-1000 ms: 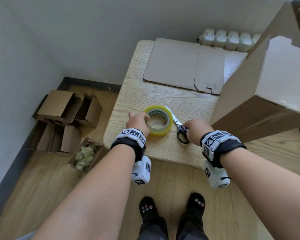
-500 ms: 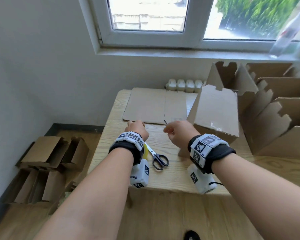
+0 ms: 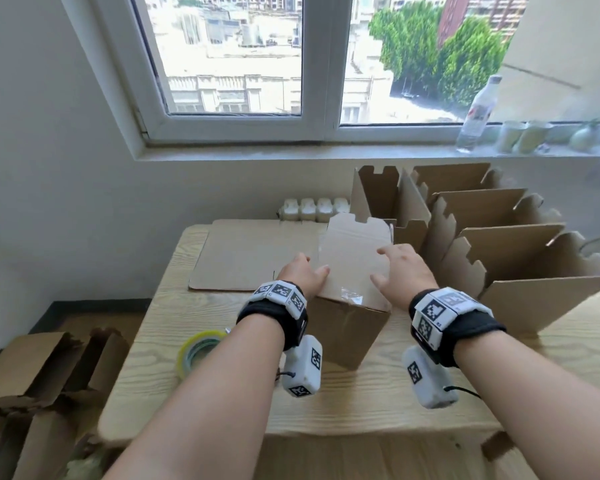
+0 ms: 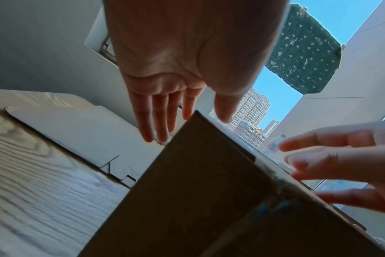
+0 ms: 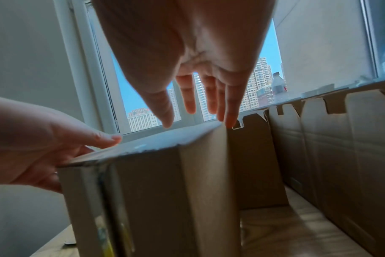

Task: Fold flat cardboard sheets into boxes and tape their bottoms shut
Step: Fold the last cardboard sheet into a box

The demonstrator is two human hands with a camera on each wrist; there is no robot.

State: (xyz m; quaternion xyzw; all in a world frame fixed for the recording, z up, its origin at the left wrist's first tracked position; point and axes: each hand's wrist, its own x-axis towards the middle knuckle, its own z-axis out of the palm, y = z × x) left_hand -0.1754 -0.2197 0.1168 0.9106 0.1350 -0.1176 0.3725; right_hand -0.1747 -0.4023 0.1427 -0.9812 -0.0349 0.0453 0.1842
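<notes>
Box (image 3: 352, 268) stands bottom-up, tape apparently on; left hand (image 3: 303, 277) and right hand (image 3: 404, 271) open-fingered at its sides. Next: lift away.

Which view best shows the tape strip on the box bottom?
Head view: the shiny tape strip crosses the upturned bottom of the box near its front edge. Right wrist shows it only edge-on, running down the side wall; left wrist shows a blurred bit at the edge.
</notes>
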